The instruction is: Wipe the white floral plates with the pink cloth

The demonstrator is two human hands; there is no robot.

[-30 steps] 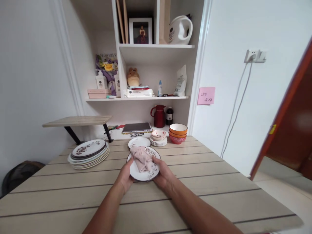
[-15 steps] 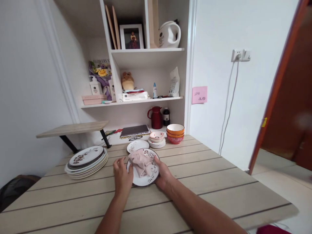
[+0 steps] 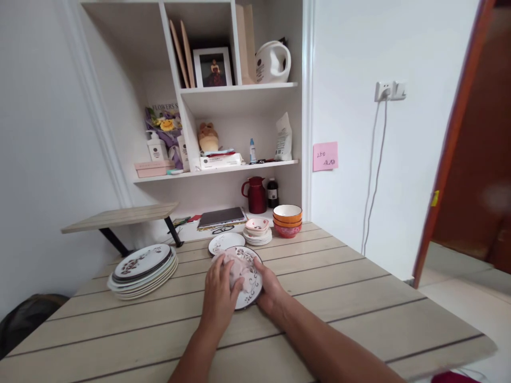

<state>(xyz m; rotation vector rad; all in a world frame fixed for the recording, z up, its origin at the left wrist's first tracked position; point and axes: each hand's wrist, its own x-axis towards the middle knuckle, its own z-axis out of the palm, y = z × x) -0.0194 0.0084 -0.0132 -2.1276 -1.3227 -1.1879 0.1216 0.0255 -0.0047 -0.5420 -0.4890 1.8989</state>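
A white plate with a dark rim and brown floral pattern is tilted toward me above the table. My right hand grips its right edge, thumb on the face and fingers behind. On the plate lies a crumpled pale pink cloth. My left hand rests over the cloth's left part, fingers bent onto it and thumb to the right. Just behind is another patterned plate, flat on the table.
At the left, a stack of plates stands by a small raised shelf. Small dishes and stacked bowls are at the back, near a red jug and a laptop.
My left hand has moved right, from beside the plate onto the cloth. My right hand still holds the plate's edge. The camera view has shifted slightly.
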